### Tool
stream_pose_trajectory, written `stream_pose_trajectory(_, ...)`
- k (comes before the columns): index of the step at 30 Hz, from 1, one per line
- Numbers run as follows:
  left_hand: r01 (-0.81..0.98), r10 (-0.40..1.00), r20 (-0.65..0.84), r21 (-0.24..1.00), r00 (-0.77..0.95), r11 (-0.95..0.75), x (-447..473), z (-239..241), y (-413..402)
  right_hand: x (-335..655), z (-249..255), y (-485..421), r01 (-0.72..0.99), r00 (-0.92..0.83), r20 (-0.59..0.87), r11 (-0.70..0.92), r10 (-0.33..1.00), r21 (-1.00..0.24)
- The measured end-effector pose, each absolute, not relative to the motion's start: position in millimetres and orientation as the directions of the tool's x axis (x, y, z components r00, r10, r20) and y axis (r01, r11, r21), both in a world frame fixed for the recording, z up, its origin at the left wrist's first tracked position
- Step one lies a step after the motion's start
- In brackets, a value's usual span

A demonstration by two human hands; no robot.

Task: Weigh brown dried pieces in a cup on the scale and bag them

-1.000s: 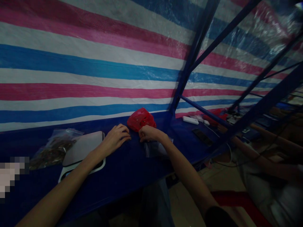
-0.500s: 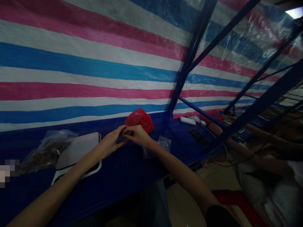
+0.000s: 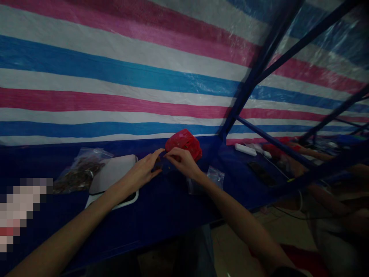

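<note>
My left hand (image 3: 144,168) is curled, its thumb and forefinger bent round something small and dark or see-through that I cannot make out. Close by on the right, my right hand (image 3: 183,162) has thumb and fingertips pinched together, and any item in them is too small to name. Just behind the right hand lies a crumpled red plastic bag (image 3: 187,139). Beside the right wrist are small clear plastic bags (image 3: 216,177). A flat scale (image 3: 111,173) with a pale top sits under and left of my left forearm.
A clear zip bag (image 3: 83,171) full of small brownish pieces lies left of the scale on the blue table (image 3: 161,219). To the right are a blue metal post (image 3: 245,96), a dark phone (image 3: 261,173), a white device (image 3: 245,149) and other people's arms. Striped sheeting hangs behind.
The view has swung left, so everything sits further right in it. My hands, which were together at the fingertips, are now slightly apart.
</note>
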State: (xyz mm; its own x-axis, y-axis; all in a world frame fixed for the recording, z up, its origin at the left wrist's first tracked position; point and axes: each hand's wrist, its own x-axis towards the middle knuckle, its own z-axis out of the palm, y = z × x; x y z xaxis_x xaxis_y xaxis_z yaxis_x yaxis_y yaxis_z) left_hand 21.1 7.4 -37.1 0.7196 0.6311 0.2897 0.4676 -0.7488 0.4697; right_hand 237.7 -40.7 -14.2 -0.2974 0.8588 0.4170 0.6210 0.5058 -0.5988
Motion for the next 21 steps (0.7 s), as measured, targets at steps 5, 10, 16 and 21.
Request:
stream_pose_trajectory(5, 0.550, 0.621, 0.310, 0.291, 0.720, -0.783, 14, -42, 4, 252, -23, -32, 0.771, -0.329, 0.219, 0.395, 0.919, -0.499)
stream_pose_trajectory(10, 0.597, 0.621, 0.327, 0.183, 0.712, -0.781, 3, -40, 8, 242, -40, -33, 0.834, -0.346, 0.178, 0.389, 0.921, -0.391)
stream_pose_trajectory(16, 0.675, 0.673, 0.298, 0.115, 0.676, -0.729, 0, -33, 11, 231, -35, -35, 0.695, -0.265, 0.385, 0.452, 0.884, -0.559)
stream_pose_trajectory(21, 0.632, 0.639, 0.298, 0.132, 0.709, -0.763, 8, -41, 6, 214, -37, -32, 0.601, -0.187, 0.523, 0.518, 0.832, -0.609)
